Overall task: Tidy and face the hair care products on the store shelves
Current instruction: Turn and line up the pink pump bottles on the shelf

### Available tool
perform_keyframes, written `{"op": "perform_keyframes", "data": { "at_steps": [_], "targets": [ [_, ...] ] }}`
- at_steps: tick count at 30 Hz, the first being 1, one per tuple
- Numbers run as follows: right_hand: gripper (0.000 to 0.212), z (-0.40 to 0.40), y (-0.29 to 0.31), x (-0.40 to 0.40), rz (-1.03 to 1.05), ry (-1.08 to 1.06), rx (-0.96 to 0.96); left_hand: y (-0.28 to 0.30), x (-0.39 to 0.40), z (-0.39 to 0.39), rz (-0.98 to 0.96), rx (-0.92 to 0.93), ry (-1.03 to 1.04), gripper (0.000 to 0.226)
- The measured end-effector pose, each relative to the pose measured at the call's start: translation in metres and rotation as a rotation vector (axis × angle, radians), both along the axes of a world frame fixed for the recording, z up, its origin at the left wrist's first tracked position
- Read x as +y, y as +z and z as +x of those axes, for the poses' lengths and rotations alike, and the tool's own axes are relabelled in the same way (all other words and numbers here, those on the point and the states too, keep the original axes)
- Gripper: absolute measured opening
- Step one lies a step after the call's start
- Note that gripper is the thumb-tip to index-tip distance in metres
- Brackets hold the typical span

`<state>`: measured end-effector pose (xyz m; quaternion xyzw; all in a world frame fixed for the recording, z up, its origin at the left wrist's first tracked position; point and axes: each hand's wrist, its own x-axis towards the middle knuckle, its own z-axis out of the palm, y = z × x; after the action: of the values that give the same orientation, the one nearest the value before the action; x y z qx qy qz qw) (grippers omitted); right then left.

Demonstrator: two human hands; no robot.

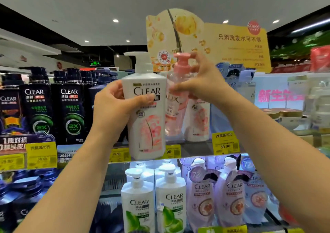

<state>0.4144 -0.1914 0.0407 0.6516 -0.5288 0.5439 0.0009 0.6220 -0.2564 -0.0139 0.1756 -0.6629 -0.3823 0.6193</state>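
My left hand (114, 106) grips a white CLEAR pump bottle (148, 125) with a pink flower print, held in front of the top shelf with its label facing me. My right hand (201, 82) reaches up to a clear pink LUX pump bottle (174, 106) that stands on the top shelf; its fingers pinch the pink pump head and its thumb touches the bottle's shoulder. Another white and pink CLEAR bottle (198, 122) stands just right of the LUX bottle, partly hidden by my right hand.
Dark CLEAR bottles (69, 107) line the top shelf at left. Yellow price tags (225, 143) run along the shelf edge. Below stand white and green CLEAR bottles (137, 206) and lilac CLEAR bottles (201, 202). A yellow display card (232, 45) rises behind.
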Motion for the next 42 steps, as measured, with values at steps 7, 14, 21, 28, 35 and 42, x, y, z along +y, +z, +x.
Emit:
{"op": "perform_keyframes", "data": {
  "at_steps": [7, 14, 21, 28, 35, 42],
  "targets": [
    [0.064, -0.018, 0.009, 0.052, -0.082, 0.024, -0.237, 0.022, -0.019, -0.035, -0.065, -0.053, 0.024, 0.049],
    [0.068, -0.039, -0.010, 0.083, -0.003, 0.062, -0.327, 0.009, -0.038, -0.079, -0.122, -0.141, 0.088, 0.062],
    [0.065, -0.058, -0.028, 0.099, 0.069, 0.115, -0.342, 0.001, -0.039, -0.096, -0.167, -0.152, 0.152, 0.070],
    [0.067, -0.072, -0.040, 0.096, 0.100, 0.108, -0.358, -0.007, -0.050, -0.090, -0.087, -0.224, 0.187, 0.093],
    [0.070, -0.074, -0.046, 0.089, 0.132, 0.140, -0.386, 0.010, -0.044, -0.080, -0.193, -0.502, 0.320, 0.085],
    [0.071, -0.081, -0.057, 0.088, 0.165, 0.179, -0.416, 0.027, -0.040, -0.079, -0.494, -0.873, 0.781, 0.066]
  ]
}}
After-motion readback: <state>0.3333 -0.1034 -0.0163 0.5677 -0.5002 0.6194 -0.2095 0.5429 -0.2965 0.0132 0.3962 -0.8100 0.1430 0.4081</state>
